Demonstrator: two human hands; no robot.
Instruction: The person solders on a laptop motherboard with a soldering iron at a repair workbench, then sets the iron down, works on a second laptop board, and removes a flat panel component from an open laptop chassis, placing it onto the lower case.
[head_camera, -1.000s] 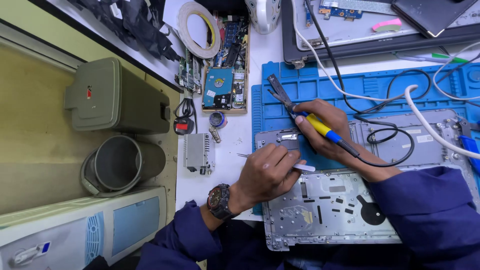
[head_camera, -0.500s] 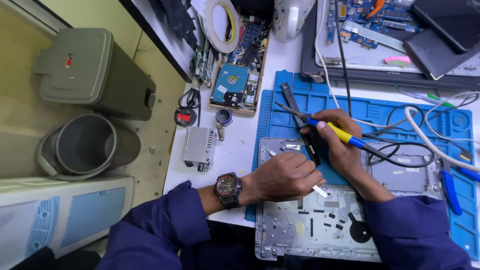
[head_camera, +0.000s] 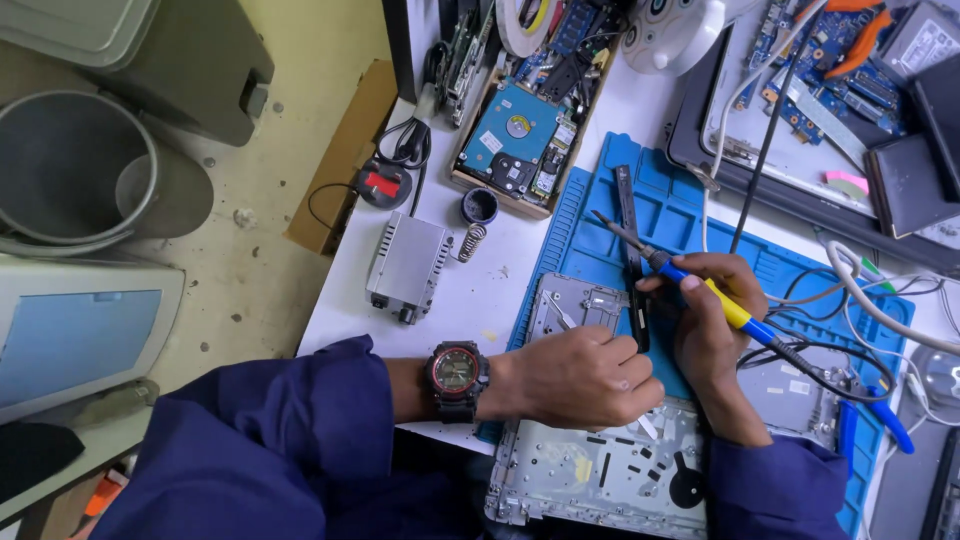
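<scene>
Both hands work close together over a bare laptop shell (head_camera: 600, 470) that lies on a blue ribbed work mat (head_camera: 690, 215). The right hand (head_camera: 715, 330) is closed around a soldering iron (head_camera: 700, 290) with a blue and yellow handle, gripped like a pen so that its tip angles up and to the left, clear of the shell and of the fingers. Its black cord (head_camera: 800, 355) trails off to the right, out of the way of the work. The left hand (head_camera: 585, 375), with a dark wristwatch (head_camera: 458, 380) on the wrist, is curled into a loose fist that rests on the shell's upper edge, seemingly to steady it; whether the fingers pinch anything I cannot tell. A black flat tool (head_camera: 632, 250) lies on the mat between the hands, just beside the iron's shaft. Left of the mat, on the white table (head_camera: 470, 300), stand a small silver metal box (head_camera: 407, 265) and a coiled iron stand (head_camera: 470, 242), near enough to reach. Farther off, a tray holds a hard drive (head_camera: 510, 135).
</scene>
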